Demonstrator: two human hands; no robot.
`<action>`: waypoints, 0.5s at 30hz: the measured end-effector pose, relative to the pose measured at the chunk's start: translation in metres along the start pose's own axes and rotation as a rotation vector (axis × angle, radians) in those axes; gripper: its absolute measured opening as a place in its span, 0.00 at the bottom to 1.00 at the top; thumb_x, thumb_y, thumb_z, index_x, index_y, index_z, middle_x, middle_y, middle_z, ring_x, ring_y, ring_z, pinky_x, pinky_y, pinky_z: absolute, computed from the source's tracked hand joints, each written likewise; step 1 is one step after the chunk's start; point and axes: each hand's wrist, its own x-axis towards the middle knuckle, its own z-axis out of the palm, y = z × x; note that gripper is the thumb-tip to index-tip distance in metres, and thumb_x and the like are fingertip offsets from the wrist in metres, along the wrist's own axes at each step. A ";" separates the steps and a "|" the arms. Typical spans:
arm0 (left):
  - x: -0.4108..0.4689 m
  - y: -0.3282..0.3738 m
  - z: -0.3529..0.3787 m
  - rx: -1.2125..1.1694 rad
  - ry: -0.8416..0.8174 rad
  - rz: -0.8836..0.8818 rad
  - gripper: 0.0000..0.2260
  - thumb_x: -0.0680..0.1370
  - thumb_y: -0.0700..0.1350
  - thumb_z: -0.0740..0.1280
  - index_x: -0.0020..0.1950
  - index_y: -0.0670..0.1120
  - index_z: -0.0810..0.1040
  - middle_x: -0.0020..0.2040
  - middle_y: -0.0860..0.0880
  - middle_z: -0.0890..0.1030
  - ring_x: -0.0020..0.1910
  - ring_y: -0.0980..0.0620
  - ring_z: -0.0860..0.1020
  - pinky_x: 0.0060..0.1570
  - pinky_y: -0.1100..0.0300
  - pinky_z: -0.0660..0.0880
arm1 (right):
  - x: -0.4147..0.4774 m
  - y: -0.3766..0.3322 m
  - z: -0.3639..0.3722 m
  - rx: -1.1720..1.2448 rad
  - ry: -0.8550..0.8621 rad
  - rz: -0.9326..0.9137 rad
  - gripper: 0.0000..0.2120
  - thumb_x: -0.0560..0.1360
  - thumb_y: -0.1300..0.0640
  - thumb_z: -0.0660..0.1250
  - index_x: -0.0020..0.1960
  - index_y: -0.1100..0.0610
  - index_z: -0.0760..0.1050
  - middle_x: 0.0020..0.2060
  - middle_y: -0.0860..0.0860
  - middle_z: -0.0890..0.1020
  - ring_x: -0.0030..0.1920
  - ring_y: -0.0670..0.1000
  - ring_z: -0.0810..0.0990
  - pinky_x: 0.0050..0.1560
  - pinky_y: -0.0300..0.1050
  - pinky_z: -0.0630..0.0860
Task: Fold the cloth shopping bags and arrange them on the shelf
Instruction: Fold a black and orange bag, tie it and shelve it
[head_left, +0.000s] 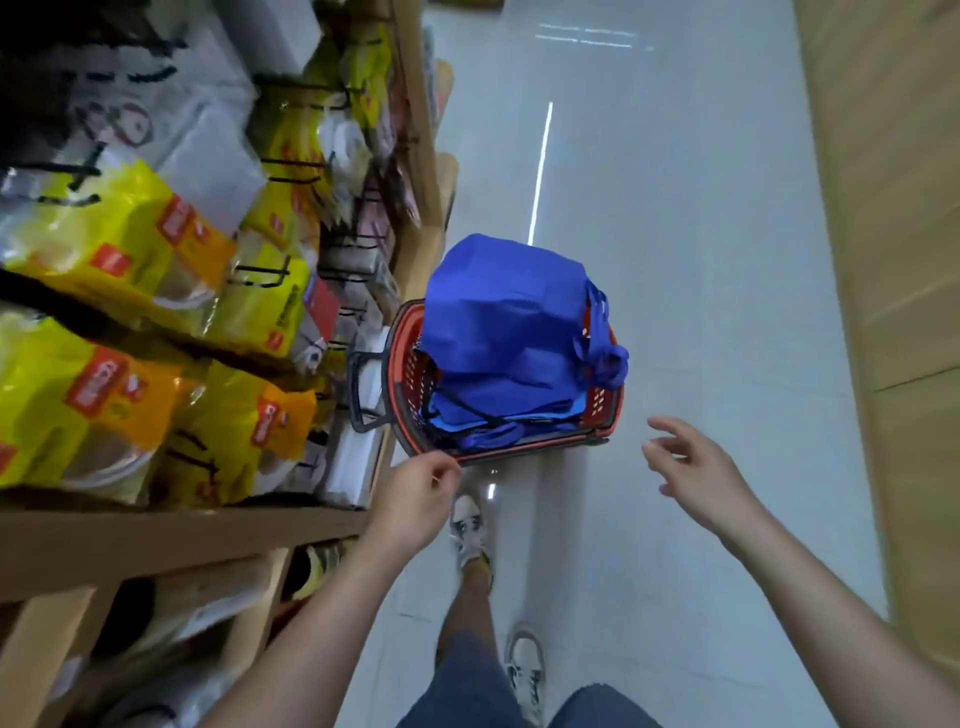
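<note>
Blue bags sat in a red basket, my right hand spread loose, my left hand curled, grip I couldn't tell

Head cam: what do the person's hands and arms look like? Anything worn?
Left hand and right hand are bare: no gloves, rings or watch visible. Arms are uncovered as far as the frame shows, with no sleeves in view. Also worn: blue denim shorts and white sneakers with dark markings.
</note>
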 end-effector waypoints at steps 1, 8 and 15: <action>0.023 0.002 0.009 -0.003 -0.028 0.007 0.07 0.79 0.46 0.63 0.48 0.55 0.81 0.42 0.58 0.80 0.44 0.55 0.77 0.40 0.61 0.68 | 0.017 0.004 0.006 0.036 0.017 0.039 0.16 0.79 0.55 0.65 0.67 0.51 0.74 0.51 0.51 0.79 0.52 0.54 0.80 0.54 0.55 0.79; 0.172 -0.006 0.088 0.083 -0.187 0.045 0.10 0.80 0.44 0.62 0.56 0.50 0.82 0.55 0.51 0.83 0.55 0.49 0.78 0.48 0.60 0.69 | 0.131 0.030 0.061 0.031 -0.004 0.168 0.11 0.79 0.60 0.65 0.59 0.49 0.76 0.52 0.54 0.81 0.51 0.58 0.81 0.53 0.55 0.79; 0.268 -0.032 0.202 0.253 -0.302 0.096 0.14 0.80 0.47 0.64 0.65 0.51 0.77 0.61 0.49 0.79 0.61 0.44 0.73 0.58 0.51 0.73 | 0.243 0.095 0.145 -0.480 -0.102 -0.172 0.20 0.72 0.63 0.72 0.63 0.55 0.79 0.56 0.53 0.81 0.57 0.56 0.78 0.58 0.49 0.74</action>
